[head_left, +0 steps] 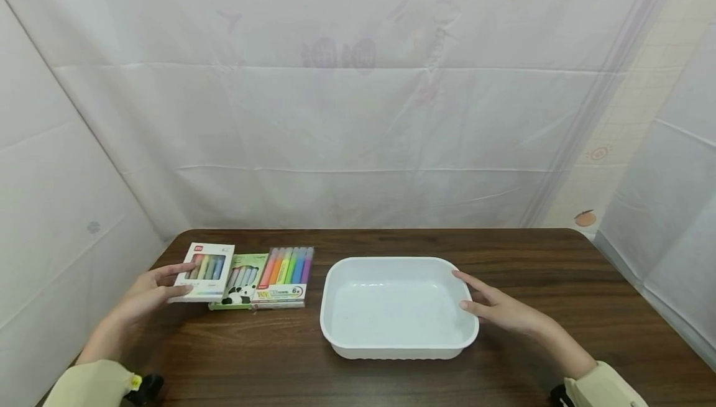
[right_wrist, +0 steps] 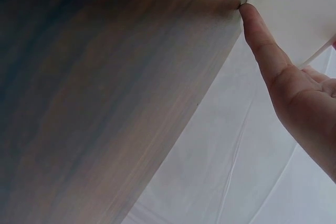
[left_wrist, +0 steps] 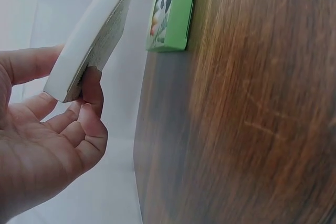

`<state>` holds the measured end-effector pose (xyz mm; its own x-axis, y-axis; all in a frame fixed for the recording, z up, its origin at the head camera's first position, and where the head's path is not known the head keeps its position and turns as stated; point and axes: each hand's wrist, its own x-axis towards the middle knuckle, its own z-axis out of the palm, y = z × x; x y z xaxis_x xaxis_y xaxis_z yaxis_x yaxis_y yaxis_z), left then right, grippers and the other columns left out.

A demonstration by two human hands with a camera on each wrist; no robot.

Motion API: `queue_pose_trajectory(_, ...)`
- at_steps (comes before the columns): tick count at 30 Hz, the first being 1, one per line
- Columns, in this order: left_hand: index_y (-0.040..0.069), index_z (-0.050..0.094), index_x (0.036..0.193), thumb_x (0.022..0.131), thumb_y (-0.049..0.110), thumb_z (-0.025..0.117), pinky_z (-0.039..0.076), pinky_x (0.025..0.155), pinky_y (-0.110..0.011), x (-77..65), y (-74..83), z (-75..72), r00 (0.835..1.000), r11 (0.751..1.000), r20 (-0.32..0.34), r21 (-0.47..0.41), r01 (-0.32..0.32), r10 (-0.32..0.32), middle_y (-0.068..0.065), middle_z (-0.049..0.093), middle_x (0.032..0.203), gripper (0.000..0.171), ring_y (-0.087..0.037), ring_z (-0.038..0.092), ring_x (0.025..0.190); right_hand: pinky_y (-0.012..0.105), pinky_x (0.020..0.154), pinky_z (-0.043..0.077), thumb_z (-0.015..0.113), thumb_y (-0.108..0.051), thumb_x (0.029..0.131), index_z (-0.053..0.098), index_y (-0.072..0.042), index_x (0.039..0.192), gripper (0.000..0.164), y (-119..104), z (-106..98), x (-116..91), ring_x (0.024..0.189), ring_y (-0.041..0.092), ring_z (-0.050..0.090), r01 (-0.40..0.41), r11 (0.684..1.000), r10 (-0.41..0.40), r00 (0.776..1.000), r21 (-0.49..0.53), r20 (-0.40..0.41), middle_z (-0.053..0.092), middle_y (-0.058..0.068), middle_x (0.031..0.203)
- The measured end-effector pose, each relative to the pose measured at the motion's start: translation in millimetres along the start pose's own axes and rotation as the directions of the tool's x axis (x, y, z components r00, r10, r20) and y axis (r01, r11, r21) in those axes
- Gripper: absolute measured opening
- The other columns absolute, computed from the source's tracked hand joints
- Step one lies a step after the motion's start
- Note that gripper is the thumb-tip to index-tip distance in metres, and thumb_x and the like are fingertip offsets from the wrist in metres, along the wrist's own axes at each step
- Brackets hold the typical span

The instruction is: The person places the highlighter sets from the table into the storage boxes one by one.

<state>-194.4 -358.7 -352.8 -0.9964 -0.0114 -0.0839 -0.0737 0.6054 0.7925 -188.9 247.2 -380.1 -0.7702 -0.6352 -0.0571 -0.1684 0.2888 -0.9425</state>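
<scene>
My left hand (head_left: pixel 137 298) holds a white box of coloured pens (head_left: pixel 211 268) between thumb and fingers, at the left of the table. In the left wrist view the white box (left_wrist: pixel 94 35) is tilted and raised off the wood, its edge towards me. It overlaps a green box with a panda picture (head_left: pixel 246 275) in the head view. Beside that lies a clear-fronted pack of rainbow highlighters (head_left: pixel 286 275). My right hand (head_left: pixel 506 310) grips the right rim of a white plastic basin (head_left: pixel 399 317), some fingers outside the wall. Nothing lies inside the basin.
Everything stands on a dark brown wooden table (head_left: pixel 252 357). White printed cloth (head_left: pixel 358 121) hangs behind the far edge and at both sides. The basin stands right of the packs, with a strip of wood between.
</scene>
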Motion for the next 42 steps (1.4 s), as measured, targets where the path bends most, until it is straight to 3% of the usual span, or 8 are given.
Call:
queue_pose_trajectory(9, -0.012, 0.032, 0.134, 0.084, 0.016, 0.064, 0.049, 0.066, -0.029, 0.0, 6.6, 6.0, 1.0, 0.999, 0.025, -0.033, -0.003, 0.003, -0.011, 0.057, 0.108, 0.066, -0.004, 0.056, 0.076, 0.045, 0.084, 0.047, 0.046, -0.015, 0.096, 0.003, 0.004, 0.143, 0.067, 2, -1, 0, 0.108, 0.04, 0.05, 0.0, 1.0, 0.0, 1.0, 0.001, -0.002, 0.028, 0.044, 0.127)
queue_pose_trajectory(16, -0.011, 0.037, 0.132, 0.084, 0.019, 0.065, 0.047, 0.067, -0.026, -2.5, 9.7, 6.9, 1.0, 0.999, 0.007, -0.044, -0.013, 0.014, -0.009, 0.056, 0.109, 0.063, -0.001, 0.053, 0.077, 0.044, 0.082, 0.048, 0.047, -0.016, 0.096, 0.003, 0.004, 0.143, 0.067, 2, -1, 0, 0.106, 0.038, 0.051, -0.007, 1.0, 0.007, 1.0, -0.006, -0.006, 0.032, 0.043, 0.125)
queue_pose_trajectory(25, -0.01, 0.03, 0.136, 0.086, 0.019, 0.062, 0.048, 0.069, -0.029, -3.0, 8.8, 10.5, 0.999, 0.992, 0.049, -0.127, 0.004, 0.002, -0.003, 0.052, 0.111, 0.065, -0.003, 0.054, 0.08, 0.045, 0.083, 0.048, 0.046, -0.015, 0.096, 0.002, 0.004, 0.143, 0.068, 2, -2, 0, 0.106, 0.038, 0.051, -0.001, 1.0, 0.001, 1.0, -0.001, 0.003, 0.034, 0.042, 0.124)
queue_pose_trajectory(31, 0.0, 0.036, 0.137, 0.087, 0.022, 0.061, 0.048, 0.069, -0.03, 1.0, 0.9, 10.9, 0.997, 0.987, 0.07, -0.163, -0.013, 0.025, 0.005, 0.053, 0.107, 0.06, -0.005, 0.055, 0.081, 0.047, 0.084, 0.047, 0.046, -0.015, 0.096, 0.001, 0.004, 0.143, 0.068, 2, -2, 0, 0.106, 0.039, 0.051, 0.0, 1.0, 0.0, 1.0, 0.004, 0.01, 0.033, 0.042, 0.124)
queue_pose_trajectory(37, -0.003, 0.031, 0.139, 0.086, 0.024, 0.062, 0.047, 0.072, -0.031, -0.8, 10.9, 16.5, 0.998, 0.989, 0.058, -0.147, 0.032, -0.024, -0.009, 0.051, 0.117, 0.067, -0.005, 0.054, 0.083, 0.046, 0.083, 0.047, 0.046, -0.015, 0.096, 0.001, 0.004, 0.143, 0.068, 2, -2, 0, 0.107, 0.038, 0.051, -0.001, 1.0, 0.001, 1.0, 0.007, 0.006, 0.033, 0.042, 0.124)
queue_pose_trajectory(42, -0.004, 0.032, 0.138, 0.086, 0.026, 0.062, 0.044, 0.07, -0.029, -2.8, 14.8, 19.4, 0.999, 0.993, 0.041, -0.113, 0.02, -0.016, 0.0, 0.054, 0.107, 0.067, -0.004, 0.051, 0.079, 0.047, 0.083, 0.047, 0.046, -0.015, 0.096, 0.001, 0.004, 0.143, 0.068, 1, -1, 0, 0.108, 0.039, 0.05, 0.0, 1.0, 0.0, 1.0, 0.004, 0.005, 0.03, 0.044, 0.125)
